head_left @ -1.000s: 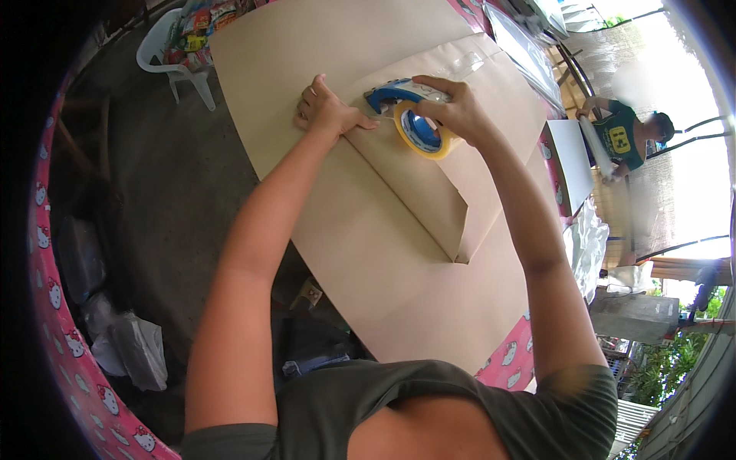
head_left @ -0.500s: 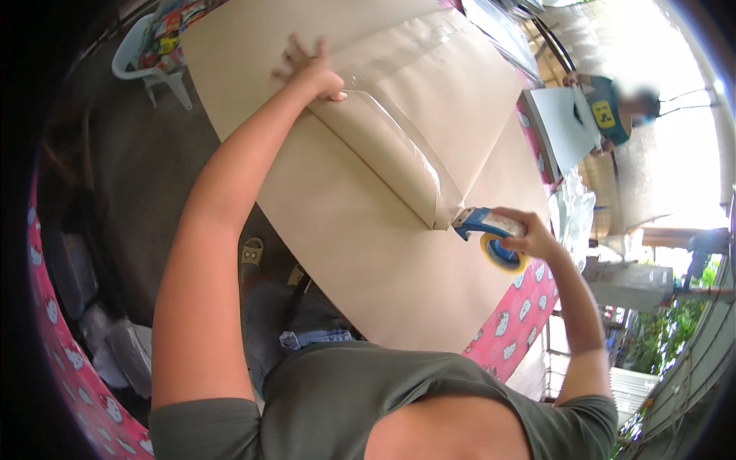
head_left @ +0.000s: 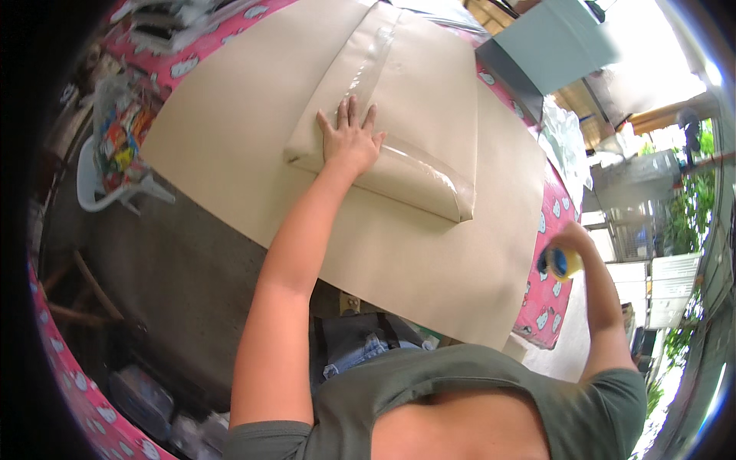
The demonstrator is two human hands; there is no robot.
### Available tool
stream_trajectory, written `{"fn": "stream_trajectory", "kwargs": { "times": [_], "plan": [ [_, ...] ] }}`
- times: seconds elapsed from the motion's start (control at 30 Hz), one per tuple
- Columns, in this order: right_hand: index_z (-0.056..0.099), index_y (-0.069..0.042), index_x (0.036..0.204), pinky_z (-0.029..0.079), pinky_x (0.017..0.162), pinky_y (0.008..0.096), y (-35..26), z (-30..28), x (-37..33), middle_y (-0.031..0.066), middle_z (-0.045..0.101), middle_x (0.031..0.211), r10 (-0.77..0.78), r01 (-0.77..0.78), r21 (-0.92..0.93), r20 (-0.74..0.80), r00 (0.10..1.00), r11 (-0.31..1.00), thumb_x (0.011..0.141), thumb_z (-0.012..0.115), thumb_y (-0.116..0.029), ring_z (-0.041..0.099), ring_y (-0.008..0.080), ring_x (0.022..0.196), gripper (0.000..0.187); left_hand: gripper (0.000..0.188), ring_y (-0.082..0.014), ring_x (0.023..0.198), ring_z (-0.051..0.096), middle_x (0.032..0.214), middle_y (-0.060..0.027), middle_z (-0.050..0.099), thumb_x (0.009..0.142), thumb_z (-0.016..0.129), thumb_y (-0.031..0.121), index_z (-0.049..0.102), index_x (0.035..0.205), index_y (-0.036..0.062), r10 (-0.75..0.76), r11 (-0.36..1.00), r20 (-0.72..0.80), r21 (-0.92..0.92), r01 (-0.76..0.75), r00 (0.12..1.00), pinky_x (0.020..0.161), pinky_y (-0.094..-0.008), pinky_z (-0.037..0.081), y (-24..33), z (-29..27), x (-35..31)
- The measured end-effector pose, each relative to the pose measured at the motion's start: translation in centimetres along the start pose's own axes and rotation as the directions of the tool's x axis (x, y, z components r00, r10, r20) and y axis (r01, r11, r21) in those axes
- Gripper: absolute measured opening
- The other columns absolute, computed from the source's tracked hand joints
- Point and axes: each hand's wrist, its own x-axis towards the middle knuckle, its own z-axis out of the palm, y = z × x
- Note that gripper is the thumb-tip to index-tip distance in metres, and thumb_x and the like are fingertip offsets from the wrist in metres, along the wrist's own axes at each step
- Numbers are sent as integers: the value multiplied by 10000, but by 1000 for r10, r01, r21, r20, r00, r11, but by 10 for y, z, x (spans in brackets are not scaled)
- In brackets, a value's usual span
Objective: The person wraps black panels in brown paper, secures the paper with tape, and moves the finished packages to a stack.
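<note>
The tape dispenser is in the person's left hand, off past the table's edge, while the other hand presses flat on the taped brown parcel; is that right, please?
Not quite: the hands are swapped. The head view shows the tape dispenser in the right hand, off past the table edge, while the left hand presses flat on the taped brown parcel.

A flat tan paper-wrapped package (head_left: 399,115), sealed with clear tape, lies on the brown paper sheet (head_left: 230,138)
</note>
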Motion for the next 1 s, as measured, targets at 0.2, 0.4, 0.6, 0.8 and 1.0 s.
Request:
{"fn": "stream_trajectory", "kwargs": {
  "times": [0.2, 0.4, 0.6, 0.8, 1.0],
  "plan": [
    [500, -30, 1215, 488, 766, 398, 13, 128, -43, 197, 631, 984, 674, -232, 701, -455, 583, 674, 639, 745, -320, 617, 323, 889, 689, 546, -337, 1375, 51, 1508, -19, 75, 890, 331, 487, 311, 1389, 266, 793, 607, 251, -256, -752, 555, 967, -715, -65, 135, -7, -16],
    [401, -44, 1281, 430, 863, 413, -81, 199, -1, 211, 538, 1125, 711, -266, 698, -482, 512, 665, 680, 735, -243, 521, 362, 1031, 716, 480, -313, 1352, 172, 1361, -84, 408, 883, 355, 463, 625, 1085, 121, 873, 464, 284, -231, -855, 397, 975, -726, 12, 176, 14, 11],
    [393, 5, 1252, 333, 980, 425, -110, 6, 66, 206, 439, 1248, 554, 184, 636, -754, 352, 749, 716, 723, -304, 413, 338, 1165, 701, 458, -271, 1149, 462, 1119, -65, 569, 889, 378, 449, 658, 912, 88, 940, 336, 164, -306, -891, 298, 1006, -691, 72, 187, 32, 11],
    [420, -24, 1268, 297, 1025, 432, -415, -313, 162, 199, 400, 1323, -643, 854, -484, -719, -264, 190, 819, 531, -525, 364, 355, 1229, 683, 374, -284, 1173, 422, 1044, -85, 566, 860, 466, 386, 641, 854, 55, 729, 81, -309, -847, -525, 611, 1020, -644, 68, 158, 39, -14],
    [575, -72, 1138, 384, 942, 391, -400, -408, 293, 144, 553, 1168, -430, 799, 167, -769, 472, 578, 880, 385, -518, 507, 312, 1096, 550, 359, -124, 1115, 521, 874, 32, 613, 883, 466, 384, 601, 660, 137, 925, 299, -39, -538, -788, 378, 1070, -613, 15, -69, -26, -34]
  ]
}}
